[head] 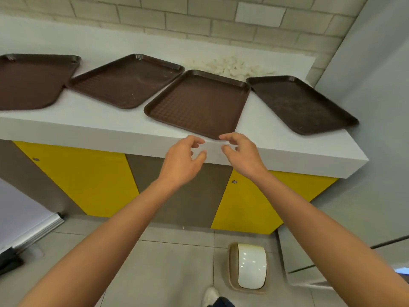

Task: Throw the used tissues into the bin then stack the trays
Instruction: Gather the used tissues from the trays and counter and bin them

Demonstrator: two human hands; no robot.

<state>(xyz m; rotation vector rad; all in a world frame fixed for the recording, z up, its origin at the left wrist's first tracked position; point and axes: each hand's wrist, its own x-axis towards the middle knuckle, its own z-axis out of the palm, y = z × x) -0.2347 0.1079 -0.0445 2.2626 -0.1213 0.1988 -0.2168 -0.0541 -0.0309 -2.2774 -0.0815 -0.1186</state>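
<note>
Brown trays (124,83) bare but unstacked; tissue wads (230,66) beyond fingertips, prob. unbinned. L hand (182,160) & R hand (241,154) half-curled, empty, nearest tray (199,103) just ahead.

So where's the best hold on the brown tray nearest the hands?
Grip the brown plastic tray by its raised rim flanking the near corner at the white counter edge. Likely best from the front: it lies flat, so only the rim offers grip.

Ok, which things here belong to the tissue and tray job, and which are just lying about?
For the job: four brown rectangular plastic trays, pile of crumpled white tissues behind them, beige floor bin with white swing lid.
Just there: yellow and brown cabinet doors, pale brick wall, white shoe.
</note>
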